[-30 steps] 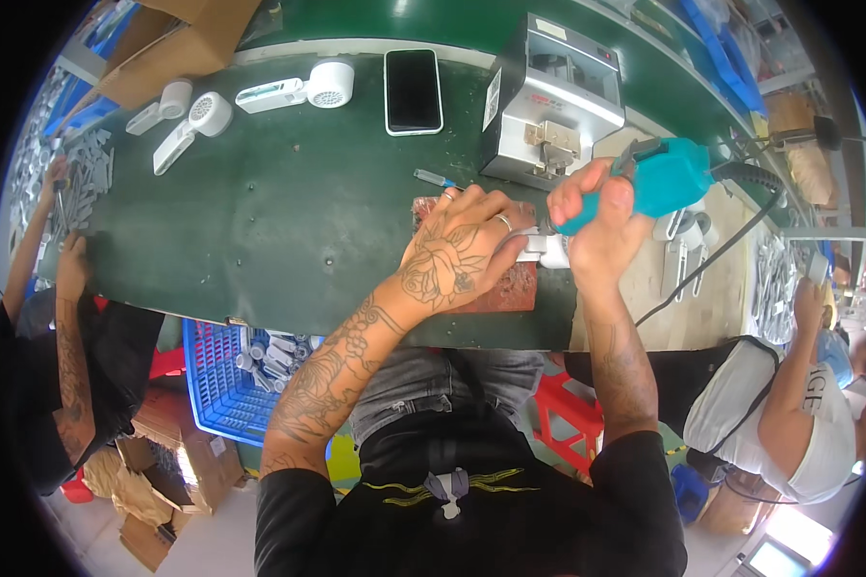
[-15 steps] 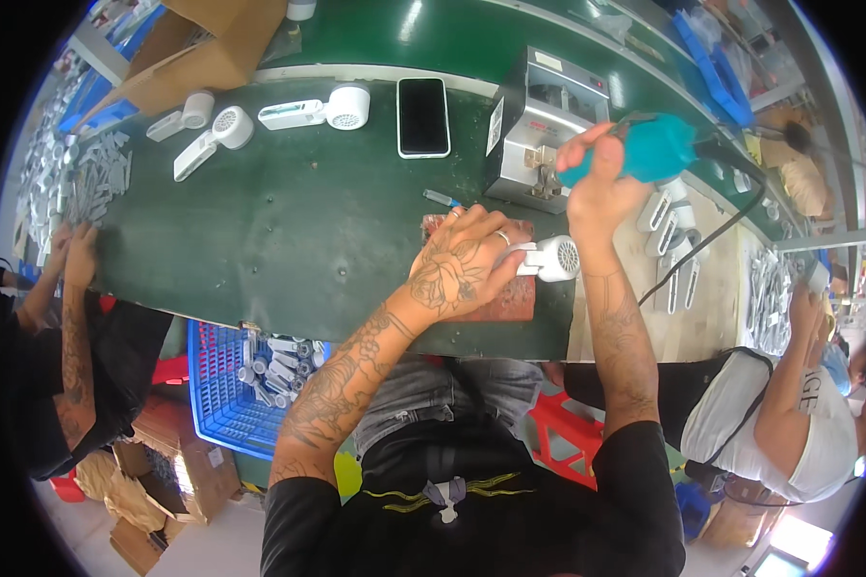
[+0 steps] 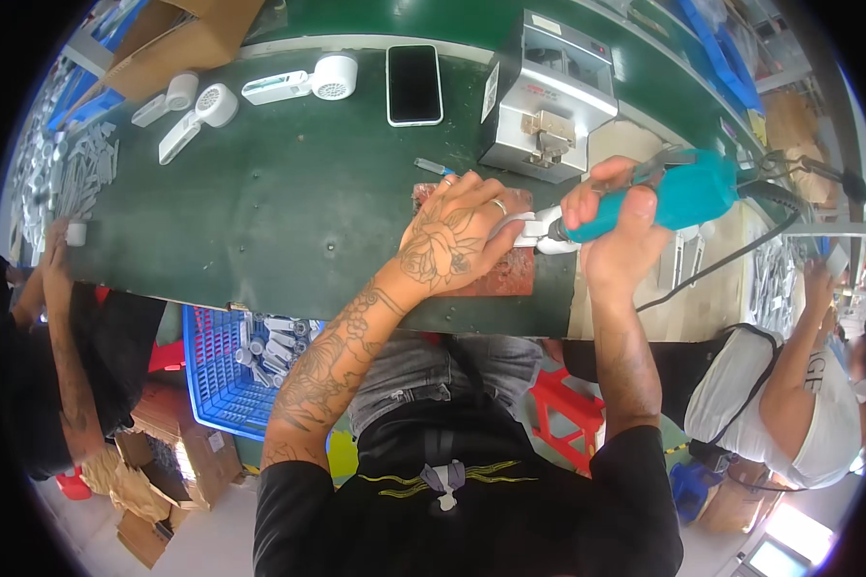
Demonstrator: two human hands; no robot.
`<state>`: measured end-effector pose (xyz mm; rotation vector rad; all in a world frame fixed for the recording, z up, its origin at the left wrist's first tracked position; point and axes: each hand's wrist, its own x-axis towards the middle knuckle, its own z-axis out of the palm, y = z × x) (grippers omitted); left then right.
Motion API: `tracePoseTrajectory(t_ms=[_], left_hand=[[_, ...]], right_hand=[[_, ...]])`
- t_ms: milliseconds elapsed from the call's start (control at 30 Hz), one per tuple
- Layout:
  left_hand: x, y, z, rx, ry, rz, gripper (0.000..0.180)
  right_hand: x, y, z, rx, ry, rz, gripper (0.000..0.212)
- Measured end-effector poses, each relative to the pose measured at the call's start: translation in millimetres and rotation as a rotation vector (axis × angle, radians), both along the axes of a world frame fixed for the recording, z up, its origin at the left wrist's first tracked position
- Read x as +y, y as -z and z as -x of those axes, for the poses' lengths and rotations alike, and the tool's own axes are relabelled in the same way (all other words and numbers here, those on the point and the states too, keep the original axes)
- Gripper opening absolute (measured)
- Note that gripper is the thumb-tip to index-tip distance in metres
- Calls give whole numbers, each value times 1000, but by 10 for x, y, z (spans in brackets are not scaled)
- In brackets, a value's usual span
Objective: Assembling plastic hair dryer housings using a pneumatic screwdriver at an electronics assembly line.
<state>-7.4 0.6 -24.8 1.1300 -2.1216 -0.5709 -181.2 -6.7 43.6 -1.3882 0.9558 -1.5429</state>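
The right hand [image 3: 618, 219] is wrapped tight around the teal electric screwdriver [image 3: 678, 195], which now lies almost level with its tip pointing left into the white part [image 3: 527, 231]; a second ago the tool stood steeper and its tip sat lower on the work, so the driver has swung flatter and come up against the part's right end. The left hand [image 3: 457, 236] lies palm down over the white part, fingers spread and pressing it onto the reddish-brown mat [image 3: 496, 279] at the near edge of the green bench [image 3: 260, 212]; it has kept that hold while the view shifted. By my reading the tool is being set to a screw point, the part held steady for it; the screw itself is hidden under the fingers. A black cord [image 3: 722, 264] trails right from the driver. Further off stand a grey box-shaped machine [image 3: 547, 96], a dark phone [image 3: 414, 84] and white handheld fans [image 3: 298, 85]; a blue crate [image 3: 229, 370] sits below the bench.
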Motion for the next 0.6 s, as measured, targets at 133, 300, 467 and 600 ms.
tracePoseTrajectory(t_ms=[133, 300, 467, 600], left_hand=[[-17, -31, -19, -21, -20, 37, 29], [-97, 0, -28, -6, -3, -6, 29], [-87, -116, -21, -71, 9, 94, 30], [-35, -60, -31, -14, 49, 169, 32]], right_hand=[[-8, 21, 14, -25, 9, -29, 65], [-54, 158, -22, -43, -7, -28, 58], [-32, 299, 35, -194, -96, 36, 42], [55, 291, -12, -197, -67, 19, 41]])
